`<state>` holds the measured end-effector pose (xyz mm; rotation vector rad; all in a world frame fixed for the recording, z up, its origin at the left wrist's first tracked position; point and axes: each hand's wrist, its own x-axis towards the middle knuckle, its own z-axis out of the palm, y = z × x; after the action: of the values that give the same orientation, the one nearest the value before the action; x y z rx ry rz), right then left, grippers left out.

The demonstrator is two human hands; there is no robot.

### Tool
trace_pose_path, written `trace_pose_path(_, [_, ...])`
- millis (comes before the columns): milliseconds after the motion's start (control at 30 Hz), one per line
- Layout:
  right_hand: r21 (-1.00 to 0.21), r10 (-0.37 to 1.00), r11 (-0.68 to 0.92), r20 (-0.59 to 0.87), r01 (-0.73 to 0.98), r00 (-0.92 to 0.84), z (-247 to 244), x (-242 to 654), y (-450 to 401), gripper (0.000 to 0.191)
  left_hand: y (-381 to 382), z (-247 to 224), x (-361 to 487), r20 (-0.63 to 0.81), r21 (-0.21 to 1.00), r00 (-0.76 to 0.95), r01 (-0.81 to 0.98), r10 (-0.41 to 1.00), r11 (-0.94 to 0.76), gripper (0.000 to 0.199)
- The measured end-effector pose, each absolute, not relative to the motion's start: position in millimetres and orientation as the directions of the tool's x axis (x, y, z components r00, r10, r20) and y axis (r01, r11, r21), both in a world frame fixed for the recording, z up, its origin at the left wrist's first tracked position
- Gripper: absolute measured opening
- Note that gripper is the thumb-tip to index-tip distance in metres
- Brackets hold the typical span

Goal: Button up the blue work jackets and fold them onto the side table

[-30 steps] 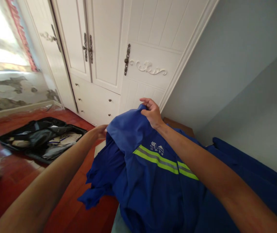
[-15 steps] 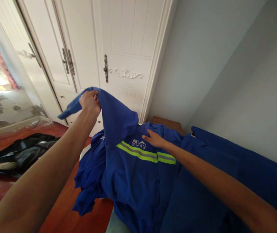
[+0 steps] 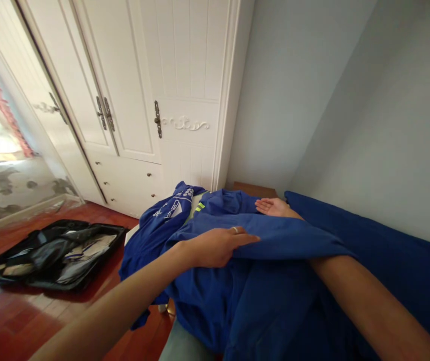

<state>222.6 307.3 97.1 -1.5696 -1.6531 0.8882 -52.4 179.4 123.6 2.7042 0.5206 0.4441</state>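
Observation:
A blue work jacket (image 3: pixel 215 291) lies spread in front of me. One of its sleeves (image 3: pixel 275 235) is folded across the front, covering most of the reflective stripe, and drapes over my right forearm. My left hand (image 3: pixel 218 245), with a ring on one finger, rests on this sleeve with its fingers stretched out to the right. Beyond the sleeve, my right hand (image 3: pixel 275 206) is open, palm up, with nothing in it. Beside the jacket on the left is another blue garment (image 3: pixel 154 225) with white printed lettering.
A white wardrobe (image 3: pixel 188 75) with drawers stands ahead. An open black suitcase (image 3: pixel 113 245) with clothes in it lies on the red floor (image 3: pixel 124 321) at left. More blue fabric (image 3: pixel 380 235) extends along the grey wall at right, near a brown wooden piece (image 3: pixel 254 189).
My left hand has brought the raised sleeve down and rightward across the jacket and loosened its grip. My right hand has moved right and turned palm up, its forearm now under the sleeve.

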Motion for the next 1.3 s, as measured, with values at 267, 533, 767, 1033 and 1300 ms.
trace_pose_path(267, [-0.896,0.948,-0.253,-0.304,0.366,-0.091,118,245,253,0.031,158,55,-107,0.373,0.420,0.554,0.614,0.745,-0.668,0.065])
trace_pose_path(533, [-0.865,0.882,-0.388,-0.448,0.318,-0.143,151,257,179,0.052,159,52,-136,0.358,0.204,0.433,0.829,0.827,-0.522,0.037])
trace_pose_path(767, [-0.729,0.735,-0.464,-0.634,0.503,-0.240,138,266,99,0.100,167,63,-156,0.532,0.276,0.077,0.926,0.843,-0.259,0.028])
trace_pose_path(1033, [-0.897,0.813,-0.340,-0.432,0.282,-0.392,110,210,76,0.084,177,53,-182,0.332,0.781,-0.378,0.624,0.864,-0.027,0.025])
trace_pose_path(1300, [-0.738,0.708,-0.206,-0.566,0.643,-0.423,89,206,116,0.069,176,55,-200,-0.187,0.976,-0.329,0.047,0.926,0.213,0.040])
